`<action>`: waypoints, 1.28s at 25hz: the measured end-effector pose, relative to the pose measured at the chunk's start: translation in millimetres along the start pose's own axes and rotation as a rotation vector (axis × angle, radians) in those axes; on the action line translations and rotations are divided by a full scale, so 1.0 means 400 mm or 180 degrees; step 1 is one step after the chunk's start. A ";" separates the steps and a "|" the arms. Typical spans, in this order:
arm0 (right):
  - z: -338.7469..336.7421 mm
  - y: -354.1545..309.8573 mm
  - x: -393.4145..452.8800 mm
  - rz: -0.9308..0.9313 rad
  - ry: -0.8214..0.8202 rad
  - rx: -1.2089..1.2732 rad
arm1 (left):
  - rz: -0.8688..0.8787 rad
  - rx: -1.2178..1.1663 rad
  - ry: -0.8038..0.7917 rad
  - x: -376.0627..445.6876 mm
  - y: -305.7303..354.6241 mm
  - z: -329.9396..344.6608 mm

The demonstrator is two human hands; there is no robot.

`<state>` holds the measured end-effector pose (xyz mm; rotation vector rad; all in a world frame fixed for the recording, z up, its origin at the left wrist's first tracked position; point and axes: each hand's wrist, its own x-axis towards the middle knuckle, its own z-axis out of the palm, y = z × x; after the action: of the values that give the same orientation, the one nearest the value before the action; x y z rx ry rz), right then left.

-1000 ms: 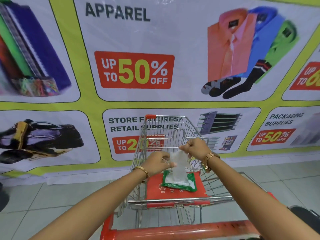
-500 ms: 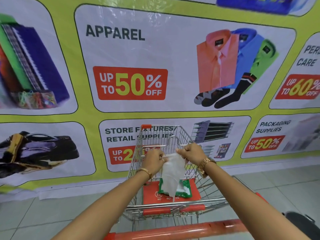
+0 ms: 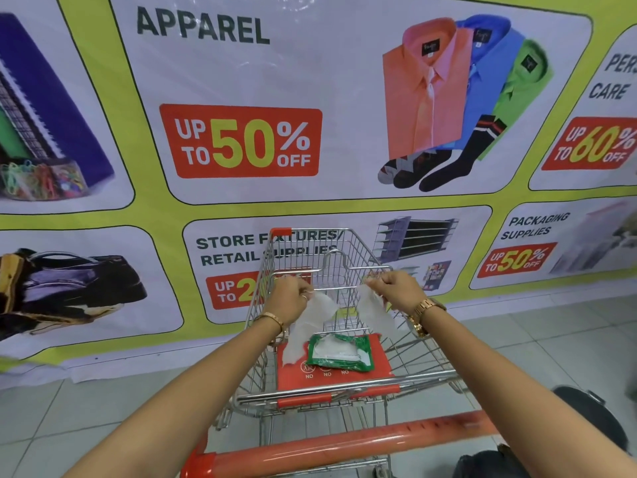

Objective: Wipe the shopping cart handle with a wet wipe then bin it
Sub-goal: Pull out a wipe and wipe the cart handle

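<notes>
A white wet wipe [image 3: 310, 322] hangs spread between my hands above the cart's red child seat [image 3: 379, 365]. My left hand [image 3: 287, 298] pinches its left corner and my right hand [image 3: 396, 288] pinches its right corner. The wipe sags in the middle, and its left part droops onto the seat. A green wipe pack [image 3: 339, 351] lies open on the seat. The orange cart handle [image 3: 344, 446] runs across the bottom of the view, below both forearms, with neither hand touching it.
The wire cart basket [image 3: 331, 257] faces a large printed sale banner [image 3: 241, 143] on the wall close ahead. Grey floor tiles [image 3: 51, 415] lie on both sides. A dark object [image 3: 593, 415] sits low at the right.
My hands have moved apart, stretching the wipe open from a bunched hanging strip into a wide sheet. The view has tilted slightly, showing more of the handle.
</notes>
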<state>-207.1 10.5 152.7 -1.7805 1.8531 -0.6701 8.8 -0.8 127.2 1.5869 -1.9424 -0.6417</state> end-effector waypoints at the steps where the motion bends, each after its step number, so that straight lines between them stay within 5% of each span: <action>1: -0.005 0.009 0.002 0.0036 0.0051 0.0034 | -0.0020 -0.0024 0.0015 0.004 0.000 0.001; 7: -0.018 0.045 -0.001 0.0240 0.0300 0.0491 | -0.0142 -0.0362 0.0123 0.043 0.042 0.032; 15: -0.041 0.114 -0.025 0.0645 0.0916 0.0878 | -0.1144 -0.2147 0.0280 0.077 0.113 0.103; 20: -0.040 0.152 -0.027 0.0691 0.0833 0.0948 | -0.1021 -0.0890 0.0149 0.072 0.013 0.159; 27: 0.005 0.154 -0.017 0.0573 0.0671 0.0904 | -0.0732 0.0103 -0.0674 0.039 -0.065 0.267; 29: 0.018 0.154 -0.016 0.0558 0.0600 0.0854 | -0.0677 0.0218 -0.1110 0.028 -0.060 0.300; 32: 0.031 0.156 -0.017 0.0585 0.0527 0.0816 | -0.0482 0.0706 -0.2412 0.016 -0.062 0.326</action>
<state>-246.7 19.1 103.1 -1.4104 1.9101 -0.9594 -62.4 -9.0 15.5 1.8005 -2.5031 -1.2700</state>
